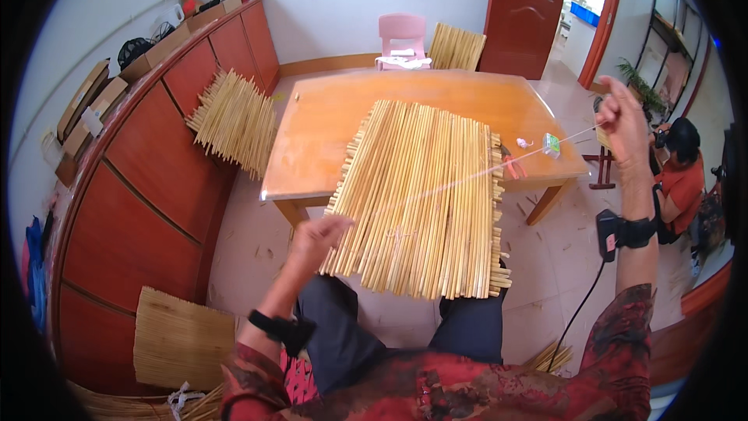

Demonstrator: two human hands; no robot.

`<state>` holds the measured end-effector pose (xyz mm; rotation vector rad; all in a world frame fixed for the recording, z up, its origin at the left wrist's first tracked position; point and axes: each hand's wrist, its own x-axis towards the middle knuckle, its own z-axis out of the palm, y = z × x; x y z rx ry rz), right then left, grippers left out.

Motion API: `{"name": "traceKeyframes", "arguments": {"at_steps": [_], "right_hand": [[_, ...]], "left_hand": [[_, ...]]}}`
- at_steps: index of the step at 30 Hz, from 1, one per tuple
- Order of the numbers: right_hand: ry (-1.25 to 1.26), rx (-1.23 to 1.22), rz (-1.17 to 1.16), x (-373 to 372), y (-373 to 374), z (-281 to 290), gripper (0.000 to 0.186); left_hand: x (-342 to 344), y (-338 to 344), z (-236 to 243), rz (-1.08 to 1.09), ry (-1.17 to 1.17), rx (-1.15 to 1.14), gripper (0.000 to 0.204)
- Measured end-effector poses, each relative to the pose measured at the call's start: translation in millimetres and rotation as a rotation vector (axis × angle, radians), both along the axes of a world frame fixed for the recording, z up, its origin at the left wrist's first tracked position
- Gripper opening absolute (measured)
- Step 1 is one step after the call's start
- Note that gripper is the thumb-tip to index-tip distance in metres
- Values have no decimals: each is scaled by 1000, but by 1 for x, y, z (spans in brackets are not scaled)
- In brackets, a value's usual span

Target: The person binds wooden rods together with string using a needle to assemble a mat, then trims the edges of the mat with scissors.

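A mat of straw-coloured reed stalks (421, 187) lies with its far part on the table and its near end above my knees. A thin pale string (467, 178) runs taut and slanting across it. My right hand (625, 121), raised high at the right, pinches one end of this string. Beside the mat's near left edge, my left hand (321, 238) is closed with its fingers together at the string's other end. A small white knot of string (400, 240) shows on the stalks near me.
An orange wooden table (327, 105) bears a green-and-white box (551, 145), a small thread bundle (524, 143) and a red-handled tool (512, 167). Reed mats (232, 121) lean against red cabinets (125, 203) at left. A pink chair (402, 35) stands behind; another person (682, 175) sits at right.
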<state>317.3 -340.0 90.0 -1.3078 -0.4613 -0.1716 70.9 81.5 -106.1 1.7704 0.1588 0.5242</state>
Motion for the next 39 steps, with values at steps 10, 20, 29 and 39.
{"name": "traceKeyframes", "arguments": {"at_steps": [10, 20, 29, 39], "right_hand": [[120, -85, -362, 82, -182, -39, 27], [202, -42, -180, 51, -145, -31, 35], [0, -449, 140, -82, 40, -16, 35], [-682, -1102, 586, -136, 160, -115, 16]], "left_hand": [[29, 67, 70, 165, -40, -88, 20], [108, 28, 169, -105, -476, -344, 30], [139, -17, 104, -195, -50, 712, 36], [16, -25, 36, 193, 7, 725, 17]]}}
